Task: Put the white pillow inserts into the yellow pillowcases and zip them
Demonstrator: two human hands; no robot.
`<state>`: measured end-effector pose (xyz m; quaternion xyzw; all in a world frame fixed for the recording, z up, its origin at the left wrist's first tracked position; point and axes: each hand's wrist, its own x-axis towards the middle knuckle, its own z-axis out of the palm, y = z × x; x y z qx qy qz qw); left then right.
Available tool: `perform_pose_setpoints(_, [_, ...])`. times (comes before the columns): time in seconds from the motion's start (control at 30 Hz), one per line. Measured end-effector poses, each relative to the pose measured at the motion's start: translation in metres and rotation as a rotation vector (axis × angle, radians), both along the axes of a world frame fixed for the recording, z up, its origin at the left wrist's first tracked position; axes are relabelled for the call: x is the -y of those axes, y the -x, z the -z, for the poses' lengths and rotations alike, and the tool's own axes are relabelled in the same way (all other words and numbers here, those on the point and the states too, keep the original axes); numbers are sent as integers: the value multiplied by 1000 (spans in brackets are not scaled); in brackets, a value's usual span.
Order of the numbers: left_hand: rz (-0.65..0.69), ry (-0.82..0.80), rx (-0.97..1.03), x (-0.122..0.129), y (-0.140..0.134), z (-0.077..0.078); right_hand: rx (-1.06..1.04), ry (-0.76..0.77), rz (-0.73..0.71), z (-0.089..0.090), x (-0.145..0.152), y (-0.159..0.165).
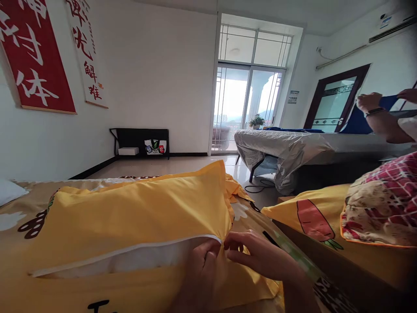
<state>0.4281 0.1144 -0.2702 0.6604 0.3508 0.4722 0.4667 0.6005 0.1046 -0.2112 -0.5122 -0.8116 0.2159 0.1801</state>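
Note:
A yellow pillowcase lies in front of me, its long zipper opening gaping. Inside the slit a white pillow shows. At the right end of the opening, the curled fingers of my left hand grip the pillowcase's edge. Just beside it, my right hand pinches the bunched yellow cloth at that same end. Whether a zipper pull is between the fingers is hidden. Under the pillowcase is a brown patterned cloth.
To the right stand an open cardboard box, a yellow carrot-print pillow and a red patterned cushion. Beyond is a plastic-covered table, where another person's hands hold blue material. A black shelf stands against the wall.

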Motion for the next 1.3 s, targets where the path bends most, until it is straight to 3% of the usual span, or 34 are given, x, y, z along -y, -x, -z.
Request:
perform_pose_setpoints(0.1, [43, -15, -33, 0, 3, -6, -29, 23, 46, 4, -3, 6])
perform_pose_setpoints(0.37, [45, -62, -414, 11, 10, -8, -87, 110, 161, 10, -10, 31])
perform_pose_setpoints(0.53, [45, -43, -480, 15, 10, -10, -263, 250, 20, 19, -16, 22])
perform_pose_setpoints(0.63, [65, -20, -466, 16, 9, -15, -344, 315, -76, 22, -21, 17])
perform_pose_setpoints(0.8, [66, -28, -394, 16, 12, -19, -415, 367, -113, 20, -24, 17])
perform_pose_setpoints(0.97, [93, -5, -269, 10, 14, -14, -440, 346, -120, 21, -24, 17])
perform_pose_setpoints(1.13, [38, -60, -169, 3, 13, -12, -434, 301, -121, 22, -24, 16])
perform_pose_setpoints(1.3, [84, -45, -116, -2, 13, -12, -432, 280, -127, 20, -23, 15])
